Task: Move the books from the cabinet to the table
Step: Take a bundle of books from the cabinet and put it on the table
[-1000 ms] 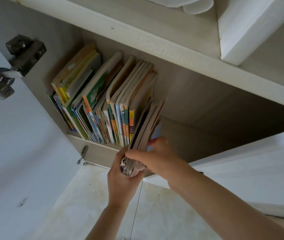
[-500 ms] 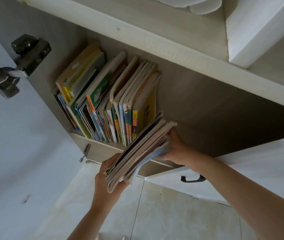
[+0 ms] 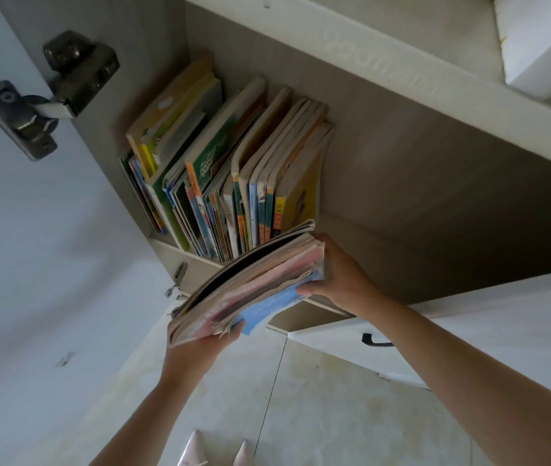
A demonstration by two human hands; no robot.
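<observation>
Worn bundle of thin books (image 3: 250,284), black, pink and pale blue covers, tilted just outside the cabinet (image 3: 401,183) shelf, left hand (image 3: 200,348) gripping its lower end, right hand (image 3: 341,277) clasping the upper end, remaining books (image 3: 227,183) upright inside.

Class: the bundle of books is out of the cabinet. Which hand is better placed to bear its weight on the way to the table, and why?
Left. The left hand sits under the bundle's lower end; the right hand only clasps its upper end.

1 head view looks steeply down, close to the cabinet (image 3: 385,136).
</observation>
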